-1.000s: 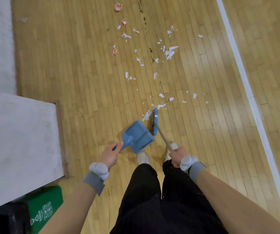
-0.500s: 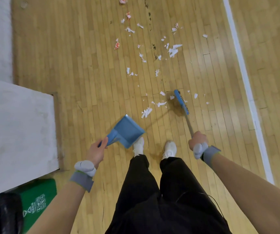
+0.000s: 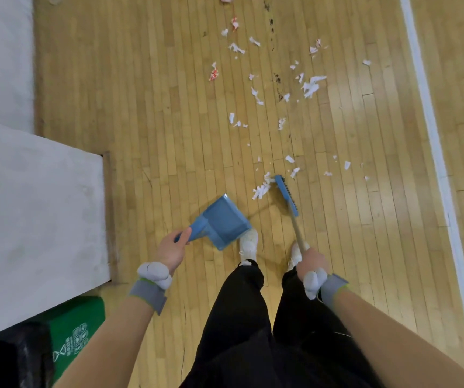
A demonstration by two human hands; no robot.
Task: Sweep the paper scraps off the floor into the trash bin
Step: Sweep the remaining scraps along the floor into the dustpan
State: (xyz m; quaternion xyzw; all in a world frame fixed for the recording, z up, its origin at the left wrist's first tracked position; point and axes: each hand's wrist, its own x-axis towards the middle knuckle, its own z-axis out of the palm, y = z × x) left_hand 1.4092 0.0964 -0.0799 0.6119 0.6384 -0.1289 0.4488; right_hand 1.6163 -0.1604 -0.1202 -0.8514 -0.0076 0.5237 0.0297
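My left hand [image 3: 172, 249] grips the handle of a blue dustpan [image 3: 221, 222], whose mouth points up and to the right, just left of my feet. My right hand [image 3: 311, 260] holds the wooden handle of a blue broom [image 3: 286, 195]. The brush head rests on the wooden floor [image 3: 155, 113] with a small heap of white paper scraps [image 3: 261, 189] against its left side, between brush and dustpan. Several more white and red-printed scraps [image 3: 310, 86] lie scattered farther ahead. A green trash bin [image 3: 78, 326] with a black bag sits at the bottom left.
A white mat or platform [image 3: 29, 214] fills the left side, with a second one [image 3: 1, 57] behind it. A white painted line [image 3: 432, 130] runs along the floor on the right. My black trousers and white shoes [image 3: 249, 245] are at bottom centre.
The broom head has swept left and nearer, pushing a small heap of scraps toward the dustpan. The dustpan has stayed near my left foot, and my right hand pulled back toward me.
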